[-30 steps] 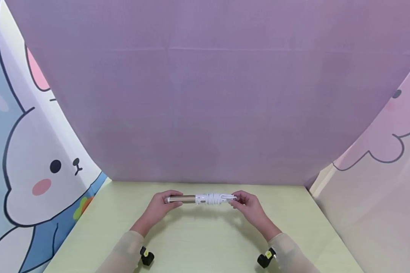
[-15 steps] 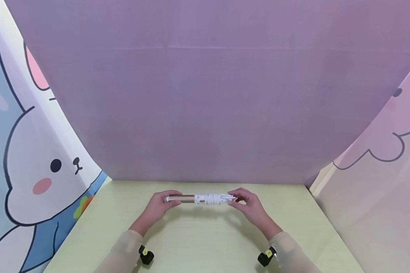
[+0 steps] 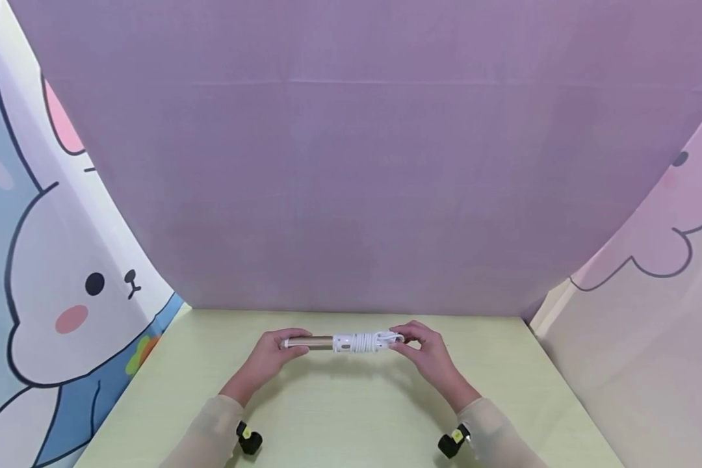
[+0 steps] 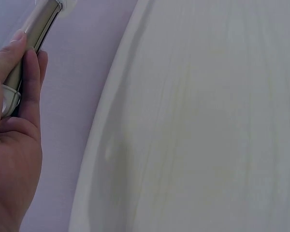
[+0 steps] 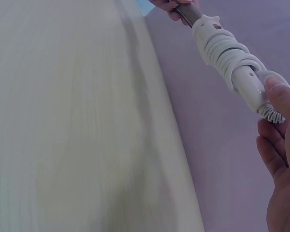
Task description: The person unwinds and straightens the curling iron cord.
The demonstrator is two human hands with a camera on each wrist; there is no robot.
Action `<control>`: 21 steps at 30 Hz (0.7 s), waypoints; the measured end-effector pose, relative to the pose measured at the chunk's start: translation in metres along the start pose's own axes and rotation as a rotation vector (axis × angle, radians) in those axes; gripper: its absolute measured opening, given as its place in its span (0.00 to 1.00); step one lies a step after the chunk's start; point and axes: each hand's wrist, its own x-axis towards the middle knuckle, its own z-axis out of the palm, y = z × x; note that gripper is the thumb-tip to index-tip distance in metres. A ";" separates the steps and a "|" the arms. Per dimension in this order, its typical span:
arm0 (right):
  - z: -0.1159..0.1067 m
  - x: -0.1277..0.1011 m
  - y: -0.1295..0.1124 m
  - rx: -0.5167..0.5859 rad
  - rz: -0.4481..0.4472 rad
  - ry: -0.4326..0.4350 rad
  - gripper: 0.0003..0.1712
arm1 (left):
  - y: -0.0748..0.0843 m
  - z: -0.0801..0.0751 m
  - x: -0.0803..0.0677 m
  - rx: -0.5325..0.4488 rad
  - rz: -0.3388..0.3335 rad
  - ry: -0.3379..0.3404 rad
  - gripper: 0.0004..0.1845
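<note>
A hair curling iron [image 3: 363, 342] is held level above the table in the head view, its brown-gold barrel [image 3: 317, 342] to the left and its white handle to the right. White cord [image 5: 228, 54] is wound in several turns around the handle. My left hand [image 3: 267, 356] grips the barrel near its white tip [image 4: 10, 100], thumb on one side and fingers on the other. At the opposite end, my right hand [image 3: 424, 351] pinches the cord by the ribbed sleeve [image 5: 270, 114], with the thumb on a cord loop in the right wrist view.
A pale yellow-green table [image 3: 351, 416] lies beneath both hands. Behind it rises a purple cloth backdrop [image 3: 351, 162]. Printed cartoon panels flank the table on the left [image 3: 64, 292] and right [image 3: 661, 325]. Black wrist cameras [image 3: 249, 439] hang at both cuffs.
My right fingers have shifted slightly left at the handle end, and the cord end there now shows a rounder loop. The left hand and the curling iron stay almost in place.
</note>
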 end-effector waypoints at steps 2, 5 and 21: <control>0.002 0.000 -0.001 -0.002 0.012 0.015 0.16 | -0.001 0.000 0.000 -0.003 0.002 -0.001 0.15; 0.004 0.000 -0.003 -0.009 0.017 0.040 0.17 | -0.001 0.001 0.000 -0.003 0.010 -0.007 0.15; 0.004 0.004 -0.004 -0.024 -0.028 -0.038 0.24 | 0.001 0.004 0.000 -0.009 0.021 -0.013 0.16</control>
